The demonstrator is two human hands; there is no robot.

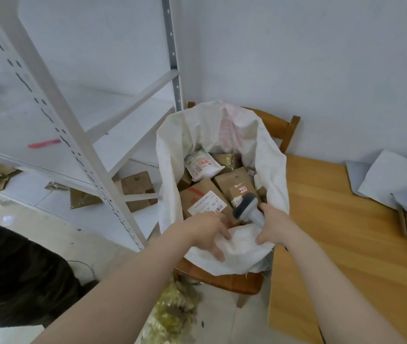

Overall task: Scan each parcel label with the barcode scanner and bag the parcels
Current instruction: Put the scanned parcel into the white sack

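Plainly saw a white metal shelving rack (78,135) filling the left side. Noted a wooden bench (346,244) on the right, with at least two grey mailers (396,180) stacked at its far end by the wall. Found one white woven sack (212,130) standing open on a wooden chair (284,130), between rack and bench; could not read the faded red print on its inner wall. Counted inside it three brown cartons (203,197), one white pouch (202,166) and one gold pouch (224,160), all packed close together. Read "2013" on the white pouch's label. Made out a white label with a barcode on the nearest carton, its small print too blurred to read, and a handwritten tag on the smallest carton, not legible for certain. Saw the grey barcode scanner (247,207) over the sack's near edge, head above the cartons, handle clasped in the right grip (274,227), whose lower fingers pressed the sack's rim. Saw the left grip (207,232) curled over the bunched near rim, holding it. Spotted one red pen (44,143) lying on a rack shelf.
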